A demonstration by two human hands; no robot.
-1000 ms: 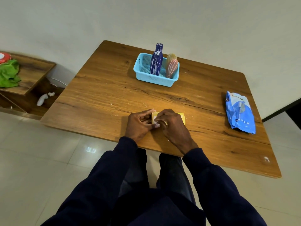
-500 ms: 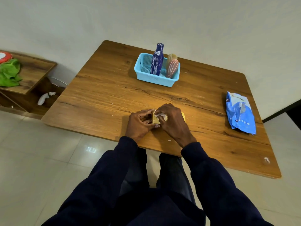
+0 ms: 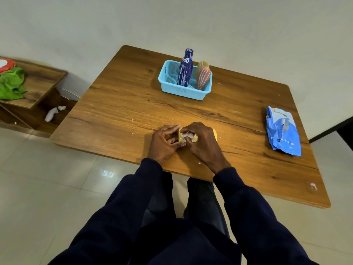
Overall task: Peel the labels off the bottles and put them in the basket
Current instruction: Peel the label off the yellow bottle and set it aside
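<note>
Wooden bench (image 3: pixel 118 111), near edge: I note the yellow bottle (image 3: pixel 215 133) lying sideways, long axis left to right. Its left end is gripped by the left hand (image 3: pixel 164 144); the right hand (image 3: pixel 202 144) has its fingers (image 3: pixel 189 128) pinching the white label (image 3: pixel 186 135) on top. Well beyond, straight ahead, stands the basket (image 3: pixel 183 92).

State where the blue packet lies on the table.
In the head view, the blue packet lies near the table's right edge, apart from the basket.

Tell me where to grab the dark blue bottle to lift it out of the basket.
Probably its narrow neck, from above: the dark blue bottle stands nearly upright, its base sunk behind the basket wall, with the pink bottle close on its right.
</note>
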